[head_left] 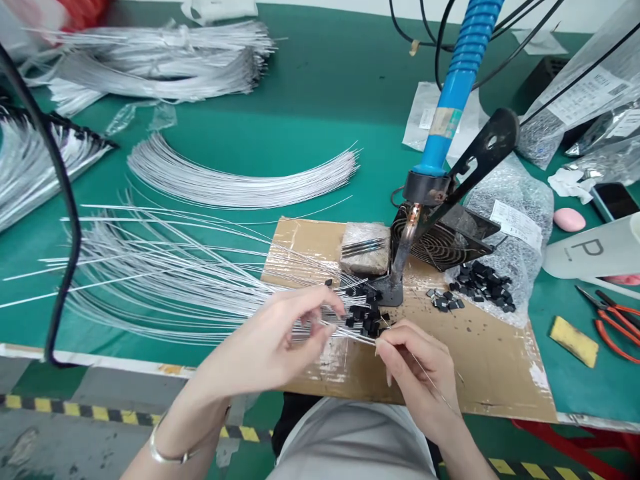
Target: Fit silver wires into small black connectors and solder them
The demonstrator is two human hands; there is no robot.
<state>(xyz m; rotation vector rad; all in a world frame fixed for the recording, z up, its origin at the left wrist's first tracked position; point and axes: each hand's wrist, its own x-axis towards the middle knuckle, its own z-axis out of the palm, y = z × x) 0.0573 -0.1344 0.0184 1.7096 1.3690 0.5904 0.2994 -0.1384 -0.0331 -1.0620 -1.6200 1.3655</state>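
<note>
Pinching one thin wire (pixel 425 373), the right hand (pixel 420 373) is closed on it; the left hand (pixel 280 340) grips wire ends (pixel 345 320) beside black parts (pixel 365 313). Wires are fanned leftward, keeping tips near the soldering iron (pixel 450 113).

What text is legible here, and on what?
"P" on the white container lying at the right edge.
White label on the bubble-wrap bag: printed lines, too small to read.
Labels on the clear bags at top right: print and a code patch, too blurred to read.
Worn sticker on the blue soldering iron handle: nothing legible.
No text shows on the cardboard, the wires, or near either hand.
</note>
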